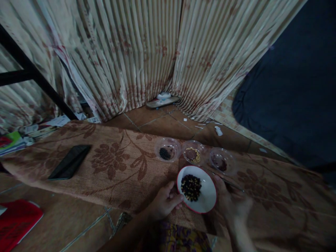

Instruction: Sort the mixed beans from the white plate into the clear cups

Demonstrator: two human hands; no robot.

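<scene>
A white bowl with a red rim [207,192] is in front of me, tilted, with a heap of mixed dark and yellow beans or seeds [191,188] on its left side. My left hand [168,201] grips the bowl's left edge, thumb at the rim. My right hand [231,199] is at the bowl's right edge, blurred by motion; its grip is unclear. A thin, dark stick-like utensil [231,184] shows just behind the right hand. Beyond the bowl stand three clear plastic cups: one with black beans [168,149], one with yellow kernels [193,153], one with dark red beans [222,161].
A brown flowered cloth [118,178] covers the narrow table. A dark phone or tablet [70,162] lies at left. Striped curtains [131,52] hang behind, with a skateboard [162,102] on the tiled floor. Papers [60,120] are at far left, a red bag [19,218] below.
</scene>
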